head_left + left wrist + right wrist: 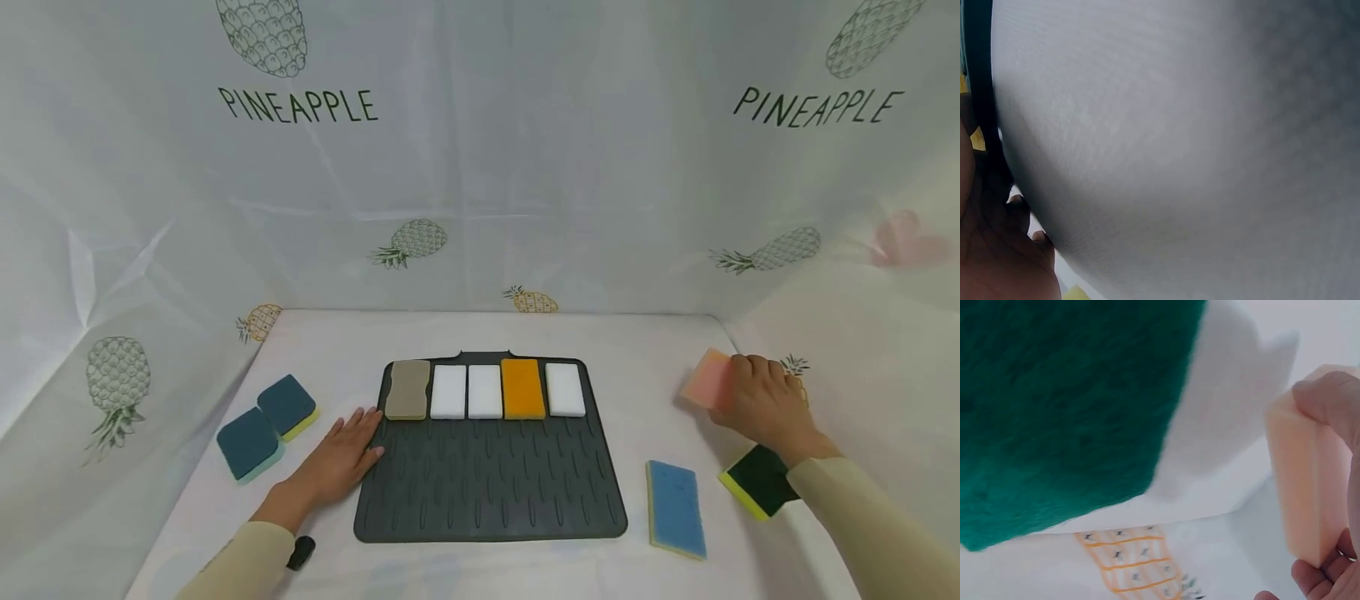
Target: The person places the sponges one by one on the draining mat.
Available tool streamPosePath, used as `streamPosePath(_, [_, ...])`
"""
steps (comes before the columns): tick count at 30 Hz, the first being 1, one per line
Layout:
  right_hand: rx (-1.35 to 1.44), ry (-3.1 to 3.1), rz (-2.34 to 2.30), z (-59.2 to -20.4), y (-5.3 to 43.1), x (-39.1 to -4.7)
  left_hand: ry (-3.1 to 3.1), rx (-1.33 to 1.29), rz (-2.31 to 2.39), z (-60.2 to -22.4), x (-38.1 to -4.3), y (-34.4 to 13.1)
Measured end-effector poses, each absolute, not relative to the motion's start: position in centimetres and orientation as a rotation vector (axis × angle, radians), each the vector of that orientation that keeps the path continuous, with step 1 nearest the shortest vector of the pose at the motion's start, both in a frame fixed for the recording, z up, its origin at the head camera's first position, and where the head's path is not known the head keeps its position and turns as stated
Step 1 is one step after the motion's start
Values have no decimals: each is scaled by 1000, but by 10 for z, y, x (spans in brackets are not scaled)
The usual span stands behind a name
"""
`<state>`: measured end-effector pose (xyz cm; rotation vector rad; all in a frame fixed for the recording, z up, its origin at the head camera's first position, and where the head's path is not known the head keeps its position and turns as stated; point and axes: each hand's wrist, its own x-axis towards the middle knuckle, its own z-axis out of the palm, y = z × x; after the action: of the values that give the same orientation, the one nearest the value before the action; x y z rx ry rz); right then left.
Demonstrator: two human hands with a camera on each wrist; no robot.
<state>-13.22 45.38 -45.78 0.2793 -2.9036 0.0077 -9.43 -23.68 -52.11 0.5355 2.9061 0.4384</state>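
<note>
My right hand (768, 408) pinches a pink sponge (707, 379) at the far right of the table. In the right wrist view, thumb and fingers hold the pale block by opposite edges. My left hand (337, 458) touches the left edge of a dark grey ridged mat (491, 483), its fingers extended. Along the mat's top lie a taupe wavy-edged sponge (407, 390), three white sponges (448, 392) and an orange sponge (522, 388), with the orange one between two of the white. A blurred grey surface fills most of the left wrist view.
A blue sponge (677, 508) lies right of the mat, with a dark green and yellow sponge (761, 482) near my right forearm. Two dark teal sponges (250, 442) lie at the left. Pineapple-printed sheeting (585, 183) rises behind and beside the table.
</note>
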Motion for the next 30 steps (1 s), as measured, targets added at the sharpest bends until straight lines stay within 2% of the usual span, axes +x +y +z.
streamPosePath(16, [517,-2711,-107,-429,396,-144,2876,539,453,-520,-101,-240])
streamPosePath(30, [732,-2610,-18,-425,274,-146,2867,553,452,-518,-102,-242])
